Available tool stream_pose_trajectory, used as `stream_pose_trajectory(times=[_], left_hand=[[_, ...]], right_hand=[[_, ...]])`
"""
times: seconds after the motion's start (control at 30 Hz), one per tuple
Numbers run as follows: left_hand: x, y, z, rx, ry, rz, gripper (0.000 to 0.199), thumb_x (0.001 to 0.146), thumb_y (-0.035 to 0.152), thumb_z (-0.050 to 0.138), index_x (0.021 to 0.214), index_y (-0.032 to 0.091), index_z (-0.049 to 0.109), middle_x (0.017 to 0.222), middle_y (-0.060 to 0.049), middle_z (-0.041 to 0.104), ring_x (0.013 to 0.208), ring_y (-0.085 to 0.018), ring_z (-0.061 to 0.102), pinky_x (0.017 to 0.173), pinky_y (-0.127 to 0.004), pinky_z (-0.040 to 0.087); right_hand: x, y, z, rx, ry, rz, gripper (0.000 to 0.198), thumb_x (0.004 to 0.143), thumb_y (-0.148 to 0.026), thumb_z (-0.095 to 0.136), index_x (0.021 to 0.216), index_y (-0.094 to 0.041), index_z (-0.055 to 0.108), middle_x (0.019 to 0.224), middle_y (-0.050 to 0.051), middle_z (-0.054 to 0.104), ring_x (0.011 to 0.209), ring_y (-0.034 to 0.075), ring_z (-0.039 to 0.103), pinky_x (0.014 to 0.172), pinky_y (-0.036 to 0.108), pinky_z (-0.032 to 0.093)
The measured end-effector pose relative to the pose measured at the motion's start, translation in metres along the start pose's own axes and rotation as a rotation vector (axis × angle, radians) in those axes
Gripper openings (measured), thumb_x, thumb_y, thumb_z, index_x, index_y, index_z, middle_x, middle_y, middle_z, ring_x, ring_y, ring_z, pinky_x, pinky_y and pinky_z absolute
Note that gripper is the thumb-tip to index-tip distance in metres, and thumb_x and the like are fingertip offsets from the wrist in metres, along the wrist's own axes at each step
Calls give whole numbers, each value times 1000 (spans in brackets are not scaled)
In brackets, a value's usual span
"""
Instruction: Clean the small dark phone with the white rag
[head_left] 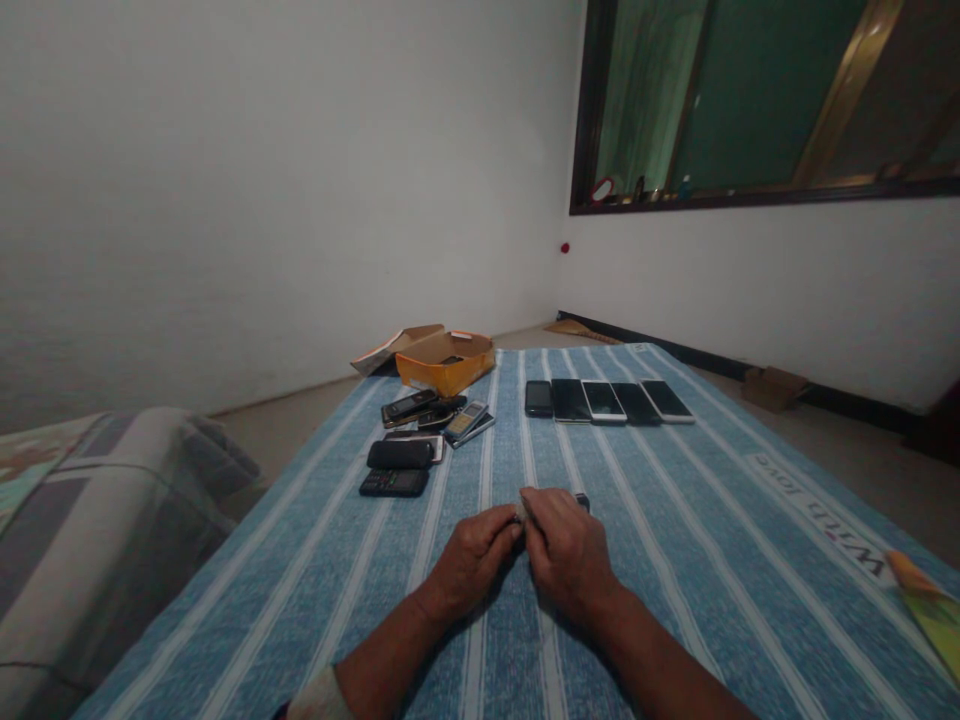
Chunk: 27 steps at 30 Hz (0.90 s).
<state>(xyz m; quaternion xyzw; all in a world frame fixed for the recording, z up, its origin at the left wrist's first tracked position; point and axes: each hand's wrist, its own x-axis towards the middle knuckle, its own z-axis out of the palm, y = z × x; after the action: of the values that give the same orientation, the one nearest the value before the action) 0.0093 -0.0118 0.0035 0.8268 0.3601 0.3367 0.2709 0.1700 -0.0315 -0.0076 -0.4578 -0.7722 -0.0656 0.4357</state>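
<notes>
My left hand (pixel 480 552) and my right hand (pixel 564 545) meet over the middle of the striped cloth, fingers closed and fingertips nearly together. Between the fingertips shows a sliver of a small greyish thing (pixel 520 513), too covered to name. Past the knuckles of my right hand peeks the end of a dark object (pixel 583 502); whether it is held or just lies there I cannot tell. Nearest on the left lie a black keypad phone (pixel 394 484) and a dark case (pixel 400 455). Behind them is a loose pile of old phones (pixel 442 412).
An open orange box (pixel 450 372) with its lid (pixel 390 350) stands at the far left of the blue striped cloth (pixel 315 600). Right of it, several phones lie in a row, including a white-framed phone (pixel 604 401). A yellow-green item (pixel 930 605) lies at the right edge.
</notes>
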Motion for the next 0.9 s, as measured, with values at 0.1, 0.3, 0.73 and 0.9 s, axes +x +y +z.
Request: stream_pose_trajectory(times=[0.1, 0.3, 0.73, 0.9], left_hand=[[0, -1, 0, -6, 10, 9, 25, 95, 28, 40, 91, 17, 63, 78, -2, 66, 71, -16, 61, 69, -25, 48], [-1, -1, 1, -4, 26, 16, 25, 95, 28, 42, 89, 17, 63, 78, -2, 67, 71, -16, 63, 69, -24, 49], [-3, -7, 0, -2, 129, 92, 30, 91, 23, 51, 117, 18, 65, 107, -9, 73, 99, -20, 69, 88, -29, 53], [0, -1, -2, -40, 139, 89, 20, 91, 24, 54, 104, 18, 68, 96, -7, 73, 89, -18, 69, 81, -26, 53]], right_hand=[[1, -1, -1, -15, -37, 16, 18, 83, -8, 47, 88, -20, 58, 86, 5, 62, 82, 21, 54, 71, 31, 39], [0, 0, 2, -27, -73, 26, 15, 80, -7, 48, 82, -21, 54, 84, 4, 60, 81, 20, 52, 71, 30, 37], [-1, 2, 8, 1, -24, 12, 16, 84, -8, 44, 89, -20, 54, 81, 4, 59, 77, 20, 51, 69, 31, 35], [-3, 3, 10, 29, 46, 21, 19, 83, -10, 45, 97, -18, 54, 84, 5, 61, 78, 21, 54, 70, 32, 37]])
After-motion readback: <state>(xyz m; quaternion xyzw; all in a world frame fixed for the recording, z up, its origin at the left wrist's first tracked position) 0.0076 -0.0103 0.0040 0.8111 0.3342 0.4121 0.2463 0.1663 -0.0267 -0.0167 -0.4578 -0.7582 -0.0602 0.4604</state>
